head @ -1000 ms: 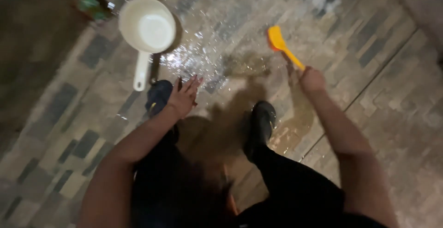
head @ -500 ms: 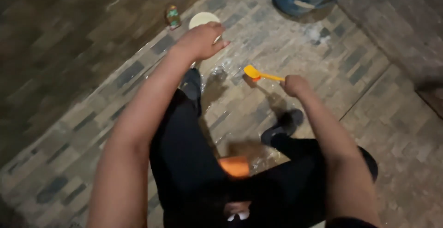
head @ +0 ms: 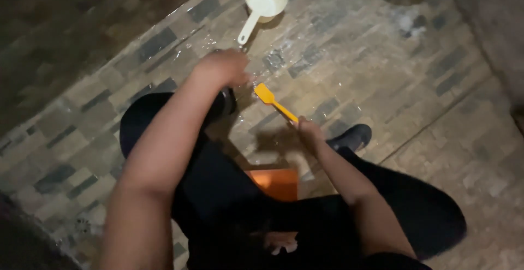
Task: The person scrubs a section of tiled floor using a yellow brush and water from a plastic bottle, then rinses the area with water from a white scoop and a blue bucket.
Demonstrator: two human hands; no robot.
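While right hand (head: 309, 132) grips orange spatula (head: 275, 102), left hand (head: 222, 67) empty above

The spatula (head: 275, 104) lies between the two hands, its blade just right of the left hand (head: 222, 67) and its handle in the right hand (head: 309, 132). The dipper (head: 263, 0) sits on the floor (head: 382, 73) beyond the left hand. A shoe (head: 352, 137) rests just right of the right hand.

Wet glossy stone-tile floor (head: 349, 57); smooth plastic orange brush (head: 266, 94), cream dipper (head: 266, 0).
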